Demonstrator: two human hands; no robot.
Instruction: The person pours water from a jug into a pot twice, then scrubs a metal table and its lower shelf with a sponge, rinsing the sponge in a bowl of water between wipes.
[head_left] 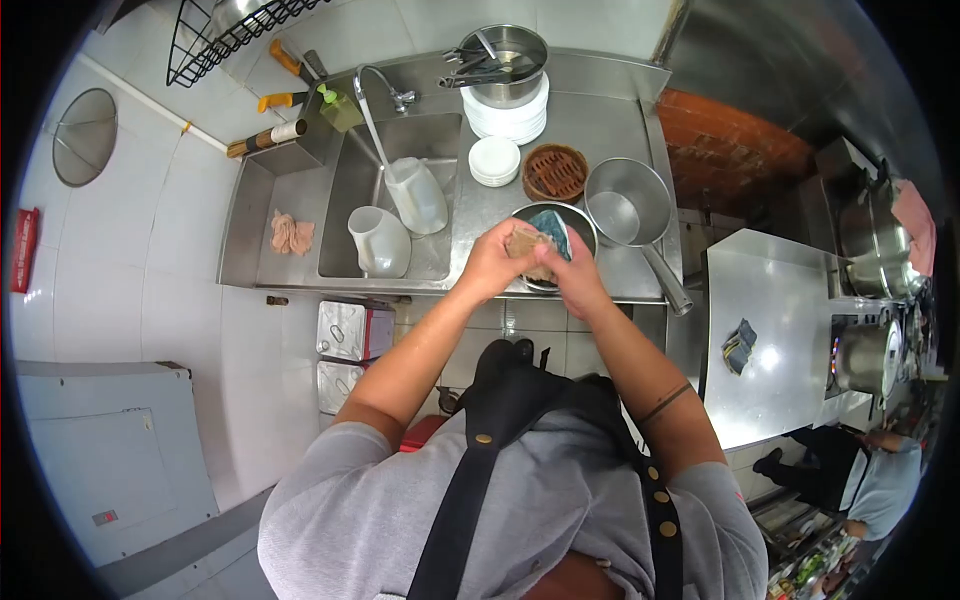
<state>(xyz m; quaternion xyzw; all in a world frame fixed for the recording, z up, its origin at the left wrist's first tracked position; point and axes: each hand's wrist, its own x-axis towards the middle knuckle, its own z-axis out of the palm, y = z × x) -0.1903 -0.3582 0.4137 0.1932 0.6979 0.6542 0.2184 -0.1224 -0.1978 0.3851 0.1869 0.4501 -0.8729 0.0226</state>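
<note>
My left hand [492, 262] and my right hand [582, 275] meet over a round metal bowl [590, 232] at the counter's front edge. Fingers of both are closed on a crumpled teal and brown packet [549, 226]; its exact kind is hard to make out. The teal part rises between the hands, while the brown part lies by my left fingers. What is in the bowl is mostly hidden by my hands. Right of the bowl stands a metal saucepan [627, 202], its handle pointing toward me. Behind is a round brown basket [555, 173] with brown strips.
Small white plates [494, 160] and a taller plate stack [505, 122] under a pot of utensils [515, 70] stand behind. Two white plastic jugs [380, 243] are in the sink [335, 200] at left. A metal table [765, 390] and another person [885, 480] are at right.
</note>
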